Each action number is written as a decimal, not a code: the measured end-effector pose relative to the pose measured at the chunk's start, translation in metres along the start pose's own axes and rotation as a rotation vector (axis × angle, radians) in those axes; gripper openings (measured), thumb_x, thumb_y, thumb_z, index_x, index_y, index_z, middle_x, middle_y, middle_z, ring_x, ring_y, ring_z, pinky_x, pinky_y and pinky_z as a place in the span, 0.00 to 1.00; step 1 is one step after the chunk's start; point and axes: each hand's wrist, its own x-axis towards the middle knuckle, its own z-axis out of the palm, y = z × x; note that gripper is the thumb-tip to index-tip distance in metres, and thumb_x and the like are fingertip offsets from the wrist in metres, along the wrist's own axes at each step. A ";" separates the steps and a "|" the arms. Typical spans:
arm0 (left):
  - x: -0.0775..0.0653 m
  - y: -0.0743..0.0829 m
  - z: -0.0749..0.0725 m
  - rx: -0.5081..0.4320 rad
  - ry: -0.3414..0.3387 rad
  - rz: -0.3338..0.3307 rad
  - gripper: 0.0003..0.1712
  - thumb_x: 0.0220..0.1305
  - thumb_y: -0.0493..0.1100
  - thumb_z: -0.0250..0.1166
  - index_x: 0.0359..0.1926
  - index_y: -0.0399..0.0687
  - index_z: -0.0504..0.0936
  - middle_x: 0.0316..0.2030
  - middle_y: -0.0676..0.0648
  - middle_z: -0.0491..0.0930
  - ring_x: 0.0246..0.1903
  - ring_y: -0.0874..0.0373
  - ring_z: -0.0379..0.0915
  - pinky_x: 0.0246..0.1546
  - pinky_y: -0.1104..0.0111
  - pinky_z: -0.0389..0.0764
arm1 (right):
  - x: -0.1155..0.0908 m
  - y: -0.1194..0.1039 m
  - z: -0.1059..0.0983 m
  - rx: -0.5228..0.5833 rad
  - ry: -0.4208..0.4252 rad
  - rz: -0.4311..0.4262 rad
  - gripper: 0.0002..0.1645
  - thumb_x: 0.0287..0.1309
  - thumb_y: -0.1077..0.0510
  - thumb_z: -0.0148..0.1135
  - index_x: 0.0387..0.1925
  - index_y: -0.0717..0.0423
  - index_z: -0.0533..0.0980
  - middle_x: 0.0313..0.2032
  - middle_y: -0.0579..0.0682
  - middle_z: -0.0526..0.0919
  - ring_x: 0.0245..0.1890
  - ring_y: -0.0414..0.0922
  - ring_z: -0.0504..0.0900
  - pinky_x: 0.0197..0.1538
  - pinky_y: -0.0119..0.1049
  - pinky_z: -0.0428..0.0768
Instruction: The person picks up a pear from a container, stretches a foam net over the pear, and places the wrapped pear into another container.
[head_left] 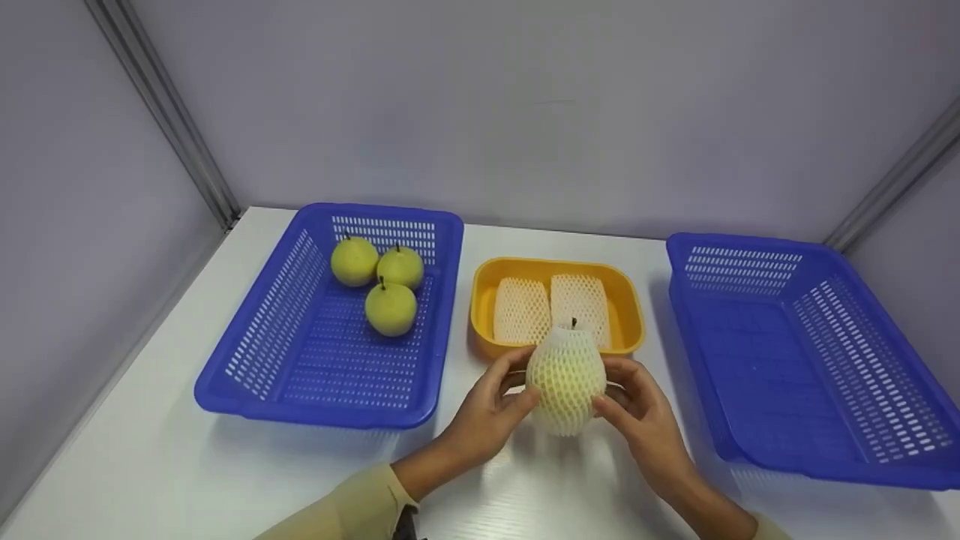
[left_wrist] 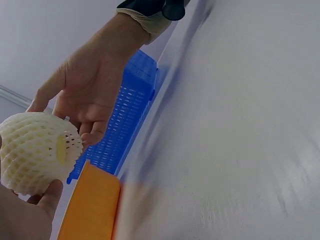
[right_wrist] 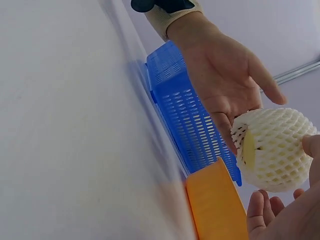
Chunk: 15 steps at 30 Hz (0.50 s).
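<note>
A pear wrapped in a white foam net sleeve (head_left: pixel 566 382) is held upright in front of the yellow tub, its dark stem poking out at the top. My left hand (head_left: pixel 484 412) grips its left side, with the thumb on the near face and the fingers around behind. From the other side my right hand (head_left: pixel 649 427) holds it in the same manner. Both wrist views show the net's open lower end, where a patch of bare pear skin (right_wrist: pixel 248 150) is visible. The pear is raised off the white table.
Three bare pears (head_left: pixel 391 308) sit in the left blue basket (head_left: pixel 330 417). Two flat foam net sleeves (head_left: pixel 521 311) lie in the yellow tub (head_left: pixel 632 300) at centre back. Another blue basket (head_left: pixel 765 367) stands on the right. Grey walls (head_left: pixel 525 112) enclose the table's back and sides.
</note>
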 end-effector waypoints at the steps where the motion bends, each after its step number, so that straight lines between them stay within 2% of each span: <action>1: 0.000 -0.001 0.000 0.003 0.012 0.009 0.31 0.78 0.43 0.57 0.73 0.33 0.60 0.65 0.38 0.67 0.64 0.48 0.68 0.63 0.64 0.75 | 0.000 0.001 0.000 0.002 0.003 -0.006 0.25 0.66 0.71 0.61 0.63 0.64 0.68 0.57 0.59 0.75 0.53 0.52 0.80 0.49 0.37 0.84; 4: 0.000 -0.001 0.000 0.009 0.047 0.013 0.29 0.77 0.40 0.58 0.71 0.33 0.62 0.62 0.38 0.69 0.63 0.47 0.69 0.61 0.65 0.77 | -0.001 0.002 0.000 -0.004 -0.007 -0.027 0.23 0.68 0.70 0.59 0.62 0.66 0.68 0.57 0.58 0.76 0.54 0.51 0.80 0.51 0.37 0.83; 7: 0.000 -0.001 0.000 0.008 0.059 -0.002 0.33 0.74 0.41 0.62 0.72 0.32 0.61 0.62 0.38 0.69 0.62 0.47 0.69 0.58 0.62 0.79 | -0.002 0.004 0.000 -0.010 -0.035 -0.051 0.23 0.69 0.70 0.57 0.63 0.67 0.67 0.57 0.56 0.76 0.55 0.49 0.80 0.55 0.36 0.81; 11: 0.000 -0.001 0.000 0.001 0.016 -0.033 0.40 0.73 0.49 0.64 0.75 0.33 0.57 0.67 0.38 0.67 0.65 0.48 0.68 0.60 0.60 0.78 | -0.002 0.004 0.003 0.016 -0.066 -0.046 0.27 0.68 0.70 0.57 0.66 0.67 0.65 0.60 0.57 0.76 0.59 0.49 0.78 0.60 0.35 0.79; 15: 0.000 -0.001 0.000 -0.044 -0.033 -0.056 0.42 0.74 0.53 0.62 0.75 0.33 0.57 0.69 0.37 0.66 0.65 0.49 0.69 0.62 0.62 0.77 | -0.002 0.004 0.006 0.027 -0.067 -0.001 0.31 0.66 0.71 0.60 0.68 0.67 0.63 0.62 0.59 0.74 0.61 0.50 0.77 0.60 0.36 0.80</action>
